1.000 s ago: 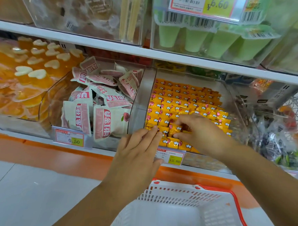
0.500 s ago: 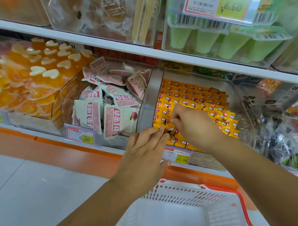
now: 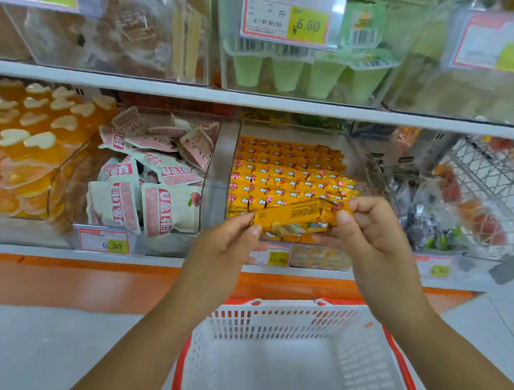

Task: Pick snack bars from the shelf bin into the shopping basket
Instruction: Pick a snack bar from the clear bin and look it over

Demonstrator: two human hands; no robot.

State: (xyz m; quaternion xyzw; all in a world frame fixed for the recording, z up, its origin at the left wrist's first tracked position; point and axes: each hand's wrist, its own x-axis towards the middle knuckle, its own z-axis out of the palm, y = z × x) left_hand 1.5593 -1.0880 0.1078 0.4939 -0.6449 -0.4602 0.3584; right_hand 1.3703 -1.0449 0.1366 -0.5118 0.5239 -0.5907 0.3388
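Observation:
A clear shelf bin (image 3: 221,175) holds rows of yellow-orange snack bars (image 3: 289,175). In front of the bin, both hands hold a small bunch of those snack bars (image 3: 299,216) lying crosswise. My right hand (image 3: 369,226) grips the bunch's right end, thumb on the front. My left hand (image 3: 227,240) pinches its left end with the fingertips. Below the hands stands a white shopping basket (image 3: 273,322) with a red rim; nothing shows inside it.
Left of the bars is a bin of pink-and-white pouches (image 3: 150,175), then orange jelly packs (image 3: 25,143). A bin of dark wrapped sweets (image 3: 437,214) and a wire rack (image 3: 492,178) are on the right. The upper shelf (image 3: 254,99) overhangs. Price tags line the shelf edge.
My right hand has pulled a bunch of bars out of the bin toward me. My left hand rose and took hold of its left end.

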